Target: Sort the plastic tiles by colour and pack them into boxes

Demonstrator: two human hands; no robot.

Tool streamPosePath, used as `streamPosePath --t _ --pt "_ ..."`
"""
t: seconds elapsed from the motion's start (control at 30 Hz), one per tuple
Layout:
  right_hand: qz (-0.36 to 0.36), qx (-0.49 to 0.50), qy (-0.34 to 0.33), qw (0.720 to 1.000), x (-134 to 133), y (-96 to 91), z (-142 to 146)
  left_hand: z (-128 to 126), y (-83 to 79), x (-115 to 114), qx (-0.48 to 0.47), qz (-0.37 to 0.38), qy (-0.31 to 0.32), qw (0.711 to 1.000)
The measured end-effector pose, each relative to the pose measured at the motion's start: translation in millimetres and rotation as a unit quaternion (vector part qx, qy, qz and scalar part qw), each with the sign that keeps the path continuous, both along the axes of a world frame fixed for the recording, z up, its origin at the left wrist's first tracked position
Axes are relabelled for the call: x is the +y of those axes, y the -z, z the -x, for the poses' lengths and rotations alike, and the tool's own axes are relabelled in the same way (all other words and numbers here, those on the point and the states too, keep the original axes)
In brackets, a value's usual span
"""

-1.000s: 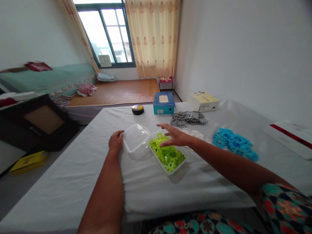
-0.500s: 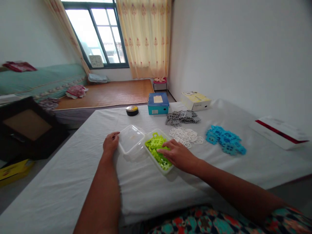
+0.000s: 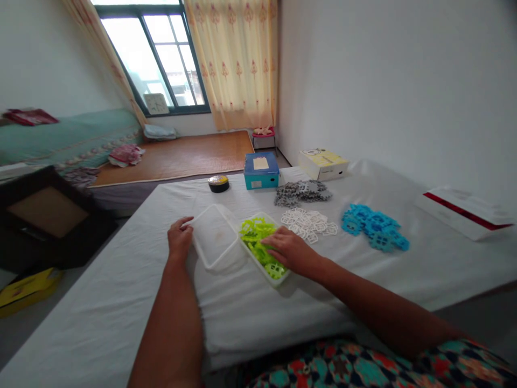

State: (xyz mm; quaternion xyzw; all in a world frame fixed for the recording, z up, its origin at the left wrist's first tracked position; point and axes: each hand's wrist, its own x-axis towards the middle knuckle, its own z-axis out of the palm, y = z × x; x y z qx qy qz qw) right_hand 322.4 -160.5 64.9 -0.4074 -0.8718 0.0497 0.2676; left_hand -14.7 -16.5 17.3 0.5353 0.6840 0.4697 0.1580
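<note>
A clear plastic lid (image 3: 216, 237) is tilted over the sheet, its left edge pinched by my left hand (image 3: 180, 237). Beside it stands a clear plastic box (image 3: 258, 271) heaped with lime-green building pieces (image 3: 258, 231). My right hand (image 3: 288, 250) lies over the right side of the box, fingers apart and resting on the green pieces. Its fingertips partly hide the pieces under them. Just behind that hand, white openwork pieces (image 3: 309, 223) are spread in a pile.
Grey pieces (image 3: 302, 192) lie farther back, and blue pieces (image 3: 375, 227) to the right. At the table's rear are a round black tin (image 3: 218, 185), a blue box (image 3: 262, 171) and a yellow-white box (image 3: 323, 164). A white-red box (image 3: 464, 212) sits far right.
My left hand has shifted slightly left with the lid, which is now tipped more. The right hand stays over the green pieces, its fingers a little more bent.
</note>
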Motion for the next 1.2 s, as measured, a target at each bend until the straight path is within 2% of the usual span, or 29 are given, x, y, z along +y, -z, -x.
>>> streamPosePath --t 0.07,0.17,0.23,0.37,0.53,0.67,0.8,0.97,1.07,1.2 --pt "-0.004 0.075 0.010 0.997 4.0 0.9 -7.2 -3.2 -2.1 -3.3 -0.055 -0.008 -0.003 0.998" --pt "-0.028 0.141 0.069 0.987 11.4 0.0 -14.6 -5.8 -2.2 -5.7 -0.134 -0.023 -0.002 0.991" --pt "-0.020 0.116 0.094 0.988 13.8 1.3 -16.8 -6.3 -1.0 -5.5 -0.179 -0.034 -0.003 0.983" --pt "0.028 0.042 0.033 0.998 11.6 6.1 -15.2 -8.0 -0.9 -2.2 -0.294 -0.039 0.004 0.955" --pt "-0.019 0.114 0.050 0.992 3.3 4.4 -2.2 -10.9 -8.9 -0.5 -0.438 -0.030 -0.013 0.899" --pt "-0.031 0.127 0.018 0.991 -5.6 -3.1 12.3 -9.4 -21.1 -3.7 -0.459 -0.005 0.001 0.889" --pt "-0.051 0.146 0.024 0.988 -10.2 -10.1 17.6 -12.5 -35.1 -6.5 -0.477 0.009 0.024 0.878" --pt "-0.021 0.153 0.070 0.985 -5.4 -7.3 8.6 -43.9 -47.0 -6.6 -0.534 0.005 0.088 0.841" --pt "0.033 0.192 0.059 0.979 -1.8 -3.6 -3.9 -73.2 -45.7 -10.2 -0.517 0.009 0.089 0.851" --pt "0.075 0.213 0.084 0.971 -5.0 0.3 -28.1 -103.3 -31.2 -26.2 -0.488 0.012 0.114 0.865"
